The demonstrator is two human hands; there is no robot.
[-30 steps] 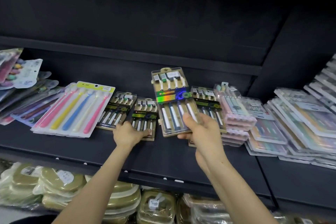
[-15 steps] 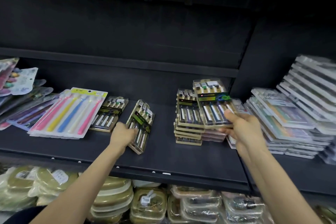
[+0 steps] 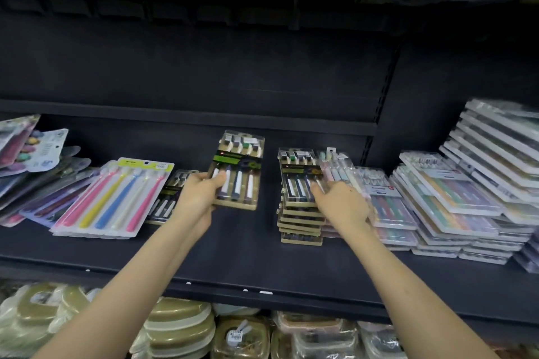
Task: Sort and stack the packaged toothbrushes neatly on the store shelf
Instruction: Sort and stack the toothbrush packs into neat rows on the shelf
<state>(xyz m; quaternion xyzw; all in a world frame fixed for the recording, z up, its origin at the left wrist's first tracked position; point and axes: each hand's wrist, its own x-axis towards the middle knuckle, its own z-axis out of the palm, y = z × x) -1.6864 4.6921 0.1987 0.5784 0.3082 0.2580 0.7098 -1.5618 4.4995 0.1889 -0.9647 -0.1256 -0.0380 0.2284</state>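
My left hand [image 3: 201,198] grips a gold-framed toothbrush pack [image 3: 239,170] by its lower left corner and holds it up above the black shelf [image 3: 248,259]. To its right stands a stack of the same gold packs [image 3: 300,213]. My right hand [image 3: 341,207] rests on the stack's top pack, fingers lying on its lower right part. One more gold pack [image 3: 167,201] lies flat on the shelf behind my left hand, partly hidden by it.
A large pack of pink, yellow and blue brushes [image 3: 113,198] lies at the left, with mixed packs [image 3: 26,166] beyond it. Pastel packs [image 3: 388,207] and tall white-framed stacks [image 3: 472,198] fill the right. Bagged containers [image 3: 180,329] sit on the shelf below.
My right hand has set its pack on top of the gold stack and now rests on it. My left hand has lifted its pack off the shelf and carried it up and rightward.
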